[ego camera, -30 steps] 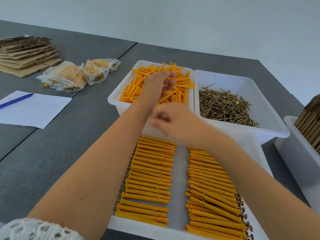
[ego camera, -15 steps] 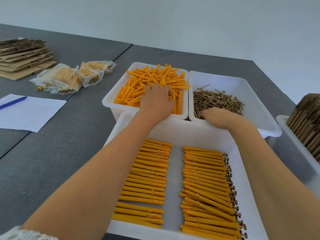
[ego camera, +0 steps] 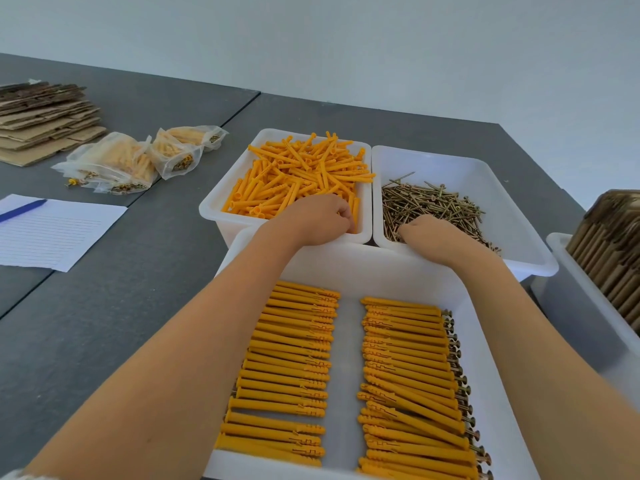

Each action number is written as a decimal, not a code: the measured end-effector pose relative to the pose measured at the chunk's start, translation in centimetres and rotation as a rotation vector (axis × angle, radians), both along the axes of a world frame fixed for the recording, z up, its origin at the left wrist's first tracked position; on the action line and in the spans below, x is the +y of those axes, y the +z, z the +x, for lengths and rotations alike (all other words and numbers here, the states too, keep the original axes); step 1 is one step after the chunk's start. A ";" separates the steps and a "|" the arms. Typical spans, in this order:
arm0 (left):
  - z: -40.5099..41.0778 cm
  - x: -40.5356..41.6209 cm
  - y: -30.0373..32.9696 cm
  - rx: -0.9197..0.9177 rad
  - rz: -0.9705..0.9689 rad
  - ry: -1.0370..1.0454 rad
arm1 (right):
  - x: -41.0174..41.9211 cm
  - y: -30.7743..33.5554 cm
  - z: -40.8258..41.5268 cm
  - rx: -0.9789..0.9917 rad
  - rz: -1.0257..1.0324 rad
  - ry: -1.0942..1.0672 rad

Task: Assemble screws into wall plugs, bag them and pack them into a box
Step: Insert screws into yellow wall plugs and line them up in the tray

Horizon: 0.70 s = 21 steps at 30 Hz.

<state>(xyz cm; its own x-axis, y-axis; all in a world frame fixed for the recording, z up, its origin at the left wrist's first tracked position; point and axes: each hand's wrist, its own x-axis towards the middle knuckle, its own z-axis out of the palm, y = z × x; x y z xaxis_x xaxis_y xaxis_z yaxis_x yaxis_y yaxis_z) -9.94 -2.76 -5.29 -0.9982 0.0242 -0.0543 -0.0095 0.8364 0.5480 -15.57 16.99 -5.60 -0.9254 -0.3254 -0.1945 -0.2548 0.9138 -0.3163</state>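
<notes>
Left hand (ego camera: 317,220): arm extended forward, fingers curled under. Right hand (ego camera: 431,235): arm extended forward, palm down, fingertips hidden.

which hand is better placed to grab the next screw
The right hand: it is already in the bin of screws. The left hand is in the orange plugs.
</notes>
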 end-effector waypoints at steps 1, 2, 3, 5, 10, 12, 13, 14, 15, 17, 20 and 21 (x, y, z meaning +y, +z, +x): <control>0.0 0.0 -0.1 0.009 0.008 0.000 | 0.0 0.0 0.1 0.019 -0.044 -0.021; -0.1 -0.1 -0.1 0.016 0.019 -0.001 | 0.0 -0.1 0.2 0.049 -0.083 -0.024; -0.1 -0.2 -0.2 0.025 0.032 0.002 | -0.1 -0.1 0.5 0.092 -0.111 -0.027; -0.2 -0.2 -0.5 0.068 0.053 0.018 | -0.3 0.0 1.1 0.166 -0.169 -0.050; -0.3 -0.2 -1.0 0.225 0.102 0.103 | -1.0 0.7 1.7 0.259 -0.385 -0.155; -0.5 -0.3 -1.2 0.264 0.133 0.146 | -1.3 0.9 1.9 0.268 -0.497 -0.179; -0.6 -0.3 -1.3 0.281 0.146 0.168 | -1.5 1.0 1.9 0.273 -0.554 -0.187; -0.6 -0.4 -1.3 0.298 0.157 0.192 | -1.6 1.1 1.9 0.282 -0.611 -0.195; -0.6 -0.4 -1.4 0.319 0.167 0.215 | -1.6 1.1 1.9 0.293 -0.667 -0.201; -0.6 -0.4 -1.3 0.371 0.195 0.248 | -1.8 1.3 2.1 0.317 -0.783 -0.215; -0.4 -0.4 -1.0 0.439 0.251 0.256 | -1.8 1.8 2.2 0.308 -0.966 -0.260; -0.3 -0.3 -0.9 0.455 0.284 0.249 | -1.8 2.0 2.2 0.290 -1.022 -0.281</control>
<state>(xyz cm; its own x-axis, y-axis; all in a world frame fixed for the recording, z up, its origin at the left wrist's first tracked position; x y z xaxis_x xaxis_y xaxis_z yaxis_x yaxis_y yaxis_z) -10.19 -3.11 -6.20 -0.8973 -0.2628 0.3546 0.1014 0.6592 0.7451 -13.38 15.20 -3.60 -0.9588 0.0201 0.2835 -0.2656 0.2918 -0.9189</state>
